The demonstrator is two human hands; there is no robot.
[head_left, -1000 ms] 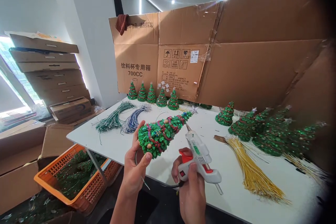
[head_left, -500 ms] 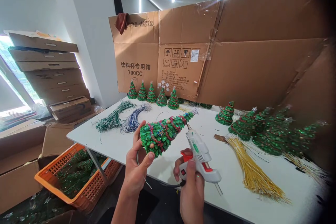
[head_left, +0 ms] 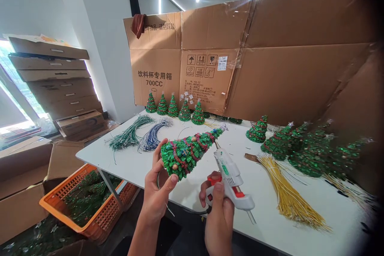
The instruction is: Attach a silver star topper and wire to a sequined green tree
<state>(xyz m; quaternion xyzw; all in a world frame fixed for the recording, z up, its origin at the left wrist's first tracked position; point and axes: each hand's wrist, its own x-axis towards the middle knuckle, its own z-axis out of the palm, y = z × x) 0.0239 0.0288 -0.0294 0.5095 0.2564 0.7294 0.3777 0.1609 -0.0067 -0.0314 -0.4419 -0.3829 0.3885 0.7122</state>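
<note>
My left hand (head_left: pixel 157 190) grips a small green Christmas tree (head_left: pixel 184 154) by its base. The tree lies tilted, its star-topped tip up to the right, with red garland and small coloured ornaments on it. A thin green cord (head_left: pixel 170 209) hangs below my left fingers. In my right hand (head_left: pixel 219 208) is a white glue gun (head_left: pixel 229 172) with a red trigger, my fingers wrapped around its handle. The nozzle points up, close to the side of the tree near its tip; whether it touches I cannot tell.
Green cords (head_left: pixel 129 132), blue cords (head_left: pixel 154 134) and yellow cords (head_left: pixel 286 192) lie bundled on the white table (head_left: pixel 120 164). Several finished-looking trees (head_left: pixel 173 106) line the back, others (head_left: pixel 309 148) the right. A cardboard wall (head_left: pixel 294 76) stands behind. An orange crate (head_left: pixel 90 224) sits below left.
The glue gun and my right hand have shifted very slightly right and down. The tree in my left hand has turned or moved a little to the right.
</note>
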